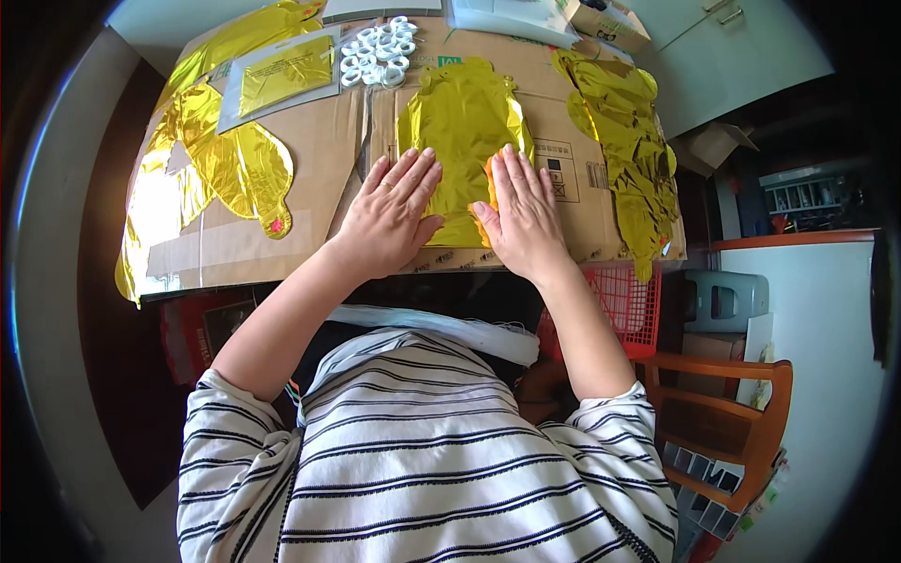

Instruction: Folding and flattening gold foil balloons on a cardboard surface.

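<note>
Nearest us, we see a striped shirt (404,450) w/ both forearms reaching fwd; a white strip (441,328) lies across the front of it. To the R, under the table edge, we've got a red basket (627,300), a wooden chair (774,413) & a grey stool (741,289).

Next, the hands. L hand (389,211) is palm-down, fingers straight, nothing gripped, resting on the L edge of the gold foil piece (460,141). R hand (521,211) is also flat & unclenched, pressing an orange cloth (491,183) at the foil's R edge. The foil itself lies btwn & beyond them, mid-table, on the brown cardboard (324,169).

Either side, we see more foil: a shiny L sheet (239,164) & a crinkled R sheet (624,131), its tip over the near edge.

Farther back: a clear packet (286,75) w/ folded gold foil, then white rolls (383,42) in a cluster. Far R, an open carton (610,23) near a pale cabinet (741,56).
</note>
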Tool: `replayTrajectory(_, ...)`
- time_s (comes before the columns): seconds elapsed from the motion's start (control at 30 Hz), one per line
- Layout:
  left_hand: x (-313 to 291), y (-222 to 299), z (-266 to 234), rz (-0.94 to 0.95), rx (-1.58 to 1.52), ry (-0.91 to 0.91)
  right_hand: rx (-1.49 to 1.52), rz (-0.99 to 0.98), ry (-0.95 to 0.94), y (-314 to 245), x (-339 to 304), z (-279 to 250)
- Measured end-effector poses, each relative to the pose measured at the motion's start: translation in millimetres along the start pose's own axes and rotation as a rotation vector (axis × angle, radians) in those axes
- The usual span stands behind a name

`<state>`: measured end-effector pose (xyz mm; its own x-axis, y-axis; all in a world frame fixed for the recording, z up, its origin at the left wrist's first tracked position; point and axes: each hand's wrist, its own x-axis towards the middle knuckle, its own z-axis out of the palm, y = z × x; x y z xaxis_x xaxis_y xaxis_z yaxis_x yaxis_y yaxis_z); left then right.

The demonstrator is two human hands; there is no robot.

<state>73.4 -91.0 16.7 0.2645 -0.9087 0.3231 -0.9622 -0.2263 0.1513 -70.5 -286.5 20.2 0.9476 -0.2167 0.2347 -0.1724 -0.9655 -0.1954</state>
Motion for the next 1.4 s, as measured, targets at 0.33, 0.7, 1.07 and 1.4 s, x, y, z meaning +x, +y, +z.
replayTrajectory(0.33, 2.9, -6.6, -4.1, 0.034, 0.017, -0.104, -0.02, -0.001, -0.046, 3.2, 1.0, 0.5)
replayTrajectory(0.7, 2.8, -4.7, -8.5, -0.009, 0.049, -0.142, -0.01, 0.002, -0.135, 44.5, 25.7, -9.8)
replayTrajectory(1.07, 5.6, -5.7, -14.6, -0.12, -0.145, -0.056, 0.054, -0.075, 0.001, 43.2, 3.1, -25.5)
replayTrajectory(1.4, -23.9, 0.2, -25.1, -0.07, -0.163, 0.02, -0.054, -0.069, -0.053, 5.6, -51.5, -29.3)
